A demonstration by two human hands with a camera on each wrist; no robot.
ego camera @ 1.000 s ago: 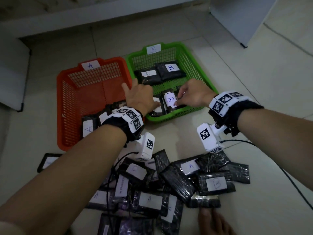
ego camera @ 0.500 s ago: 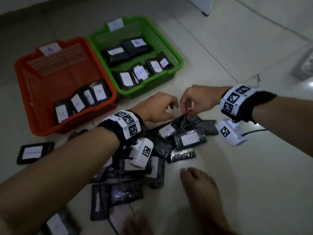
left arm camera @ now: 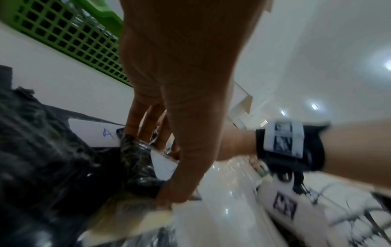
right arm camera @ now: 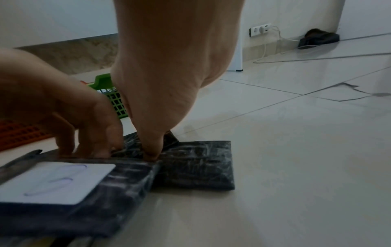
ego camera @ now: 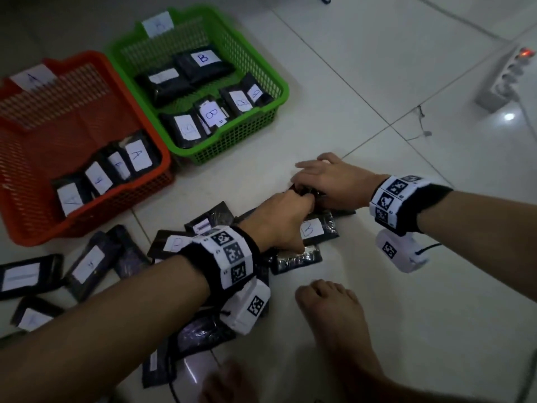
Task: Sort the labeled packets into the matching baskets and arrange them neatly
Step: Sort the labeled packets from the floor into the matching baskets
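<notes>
An orange basket (ego camera: 116,205) tagged A and a green basket (ego camera: 232,141) tagged B stand side by side, each holding black packets with white labels. Loose packets (ego camera: 93,263) lie in a pile on the floor before them. My left hand (ego camera: 293,219) is down on the pile's far end; in the left wrist view its fingers (left arm camera: 148,127) and thumb pinch a black packet (left arm camera: 137,167). My right hand (ego camera: 313,184) meets it from the right, its thumb (right arm camera: 151,150) pressed on a dark packet (right arm camera: 196,163), fingers hidden behind. A packet marked B (ego camera: 316,228) lies under both hands.
My bare feet (ego camera: 334,315) stand just behind the pile. A white power strip (ego camera: 508,80) with a lit switch lies far right, and a thin cable (ego camera: 421,123) trails on the tiles. Open tiled floor stretches to the right.
Both hands left the green basket and came back to the floor pile. Since half a second ago they have dropped lower and closed in on packets at its far end.
</notes>
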